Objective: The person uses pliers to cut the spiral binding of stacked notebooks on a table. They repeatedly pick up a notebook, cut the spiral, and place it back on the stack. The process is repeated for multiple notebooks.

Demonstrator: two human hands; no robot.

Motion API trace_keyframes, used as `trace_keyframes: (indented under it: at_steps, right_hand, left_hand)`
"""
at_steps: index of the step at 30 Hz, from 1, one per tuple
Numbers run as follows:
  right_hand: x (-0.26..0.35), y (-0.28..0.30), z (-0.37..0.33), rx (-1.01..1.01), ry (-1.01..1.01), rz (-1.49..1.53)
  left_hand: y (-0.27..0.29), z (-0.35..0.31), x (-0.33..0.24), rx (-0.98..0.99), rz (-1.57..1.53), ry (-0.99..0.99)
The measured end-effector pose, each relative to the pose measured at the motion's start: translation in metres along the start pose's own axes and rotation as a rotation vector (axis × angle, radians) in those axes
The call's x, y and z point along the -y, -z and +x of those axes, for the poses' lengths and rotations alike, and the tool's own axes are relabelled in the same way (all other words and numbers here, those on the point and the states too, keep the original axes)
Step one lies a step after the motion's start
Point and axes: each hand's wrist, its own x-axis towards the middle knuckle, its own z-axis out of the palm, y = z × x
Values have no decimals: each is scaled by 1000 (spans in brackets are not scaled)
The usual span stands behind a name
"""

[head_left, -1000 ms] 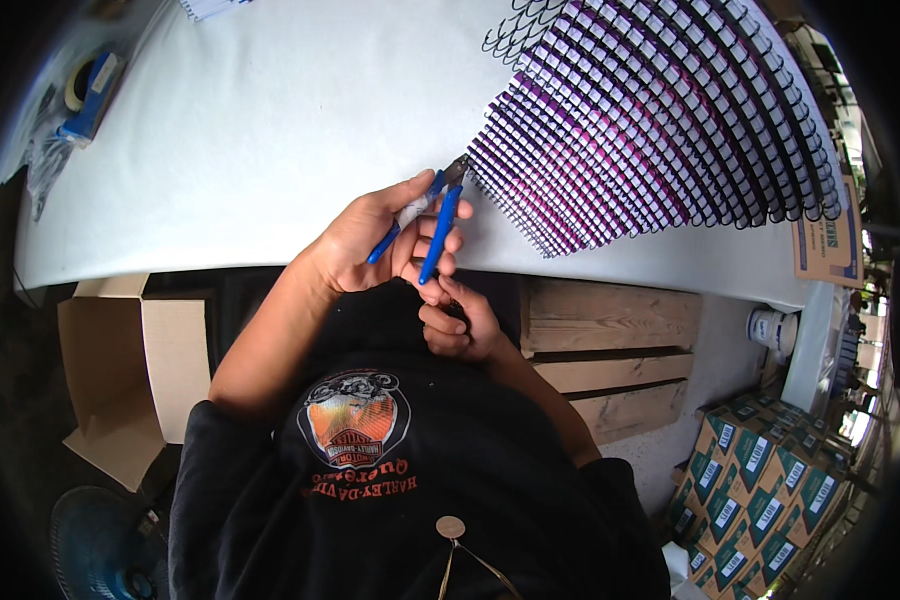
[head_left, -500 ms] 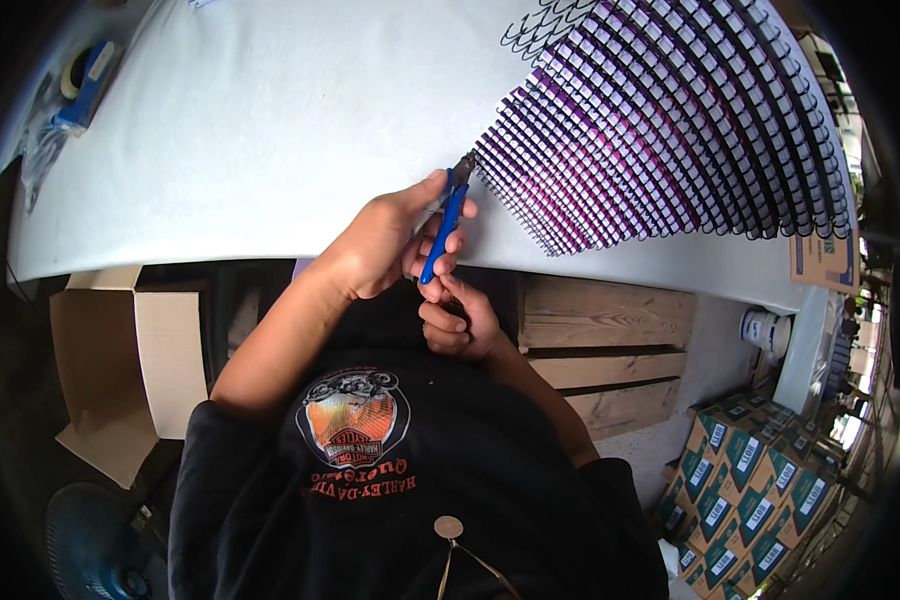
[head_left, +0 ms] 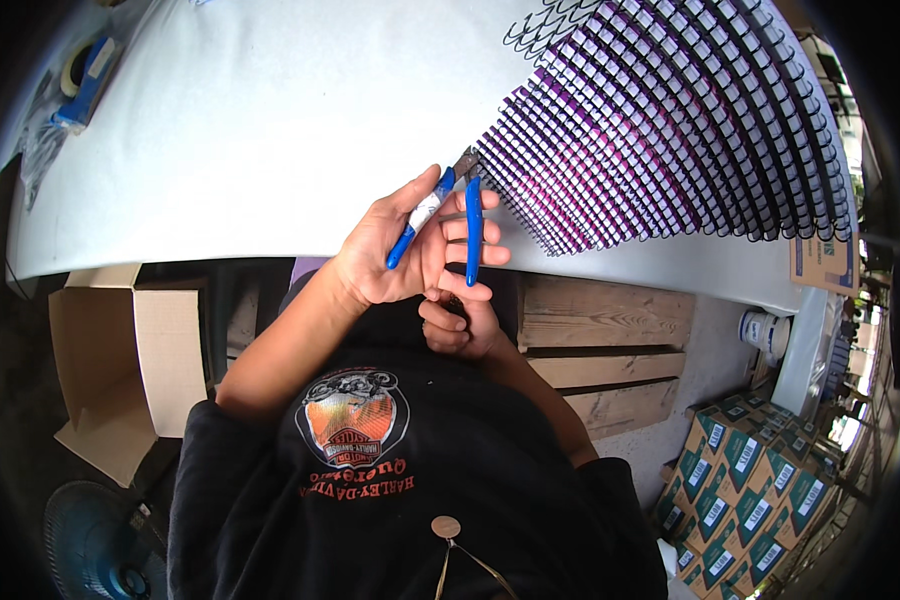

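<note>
My left hand (head_left: 395,235) holds blue-handled wire cutters (head_left: 473,235), one handle against the thumb side and the other on the outstretched fingers. The handles are spread apart. One handle carries a white wrap. The cutters' dark jaws are at the near left corner of a stack of spiral-bound items (head_left: 610,150), which have black coils and purple-pink printed faces. Just below the left fingers, my right hand (head_left: 455,325) is curled closed near my shirt. Whatever it may hold is hidden.
A white-topped table (head_left: 250,150) spans the front, with loose black coils (head_left: 545,30) behind the stack. A blue tape dispenser (head_left: 88,85) lies at far left. Below are an open cardboard box (head_left: 170,360), a fan (head_left: 105,540), a wooden pallet (head_left: 605,315) and stacked cartons (head_left: 740,490).
The cutters' handles have spread apart as my left fingers opened out. My right hand and the stack stay in nearly the same place.
</note>
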Motion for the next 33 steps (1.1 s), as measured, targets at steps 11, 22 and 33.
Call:
trace_keyframes:
  at_steps: [11,22,33]
  right_hand:
    - [-2,1,0,11,4,84]
    - [-4,12,-1,17,-2,30]
    - [-5,19,-5,-97,-38,-95]
  left_hand:
    - [-12,-4,-14,-153,330,15]
    - [5,8,14,111,-177,-57]
    - [13,15,26,242,-223,-66]
